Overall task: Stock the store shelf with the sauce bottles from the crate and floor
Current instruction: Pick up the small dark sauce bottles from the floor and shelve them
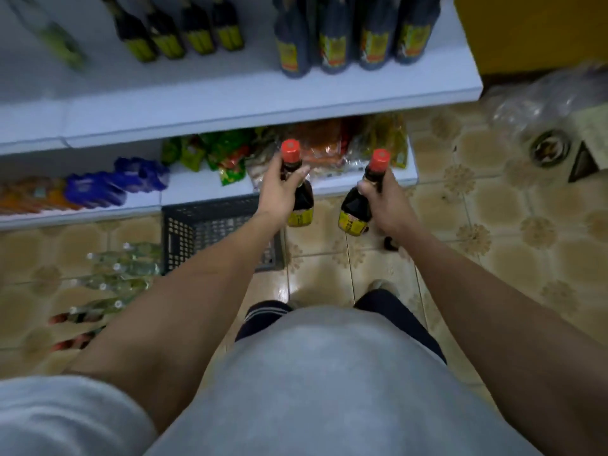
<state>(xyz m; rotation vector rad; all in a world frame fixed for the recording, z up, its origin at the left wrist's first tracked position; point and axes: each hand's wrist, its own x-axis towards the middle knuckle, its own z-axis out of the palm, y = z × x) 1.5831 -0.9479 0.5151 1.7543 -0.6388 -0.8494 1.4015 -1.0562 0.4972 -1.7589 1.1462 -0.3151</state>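
Observation:
My left hand [279, 192] grips the neck of a dark sauce bottle [301, 205] with a red cap and yellow label. My right hand [386, 200] grips a second bottle of the same kind [353, 212] by its neck. Both bottles hang upright above the floor, just in front of the lower shelf. A dark plastic crate [200, 232] stands on the floor under my left forearm. The white upper shelf [230, 103] carries a row of small dark bottles [177, 28] and a row of larger dark bottles [355, 31].
The lower shelf [197, 189] holds snack packets in green, orange and blue. Clear bottles [121, 268] lie on the tiled floor at the left. A plastic-wrapped bundle [552, 103] and a box sit at the right. My feet stand on the tiles below.

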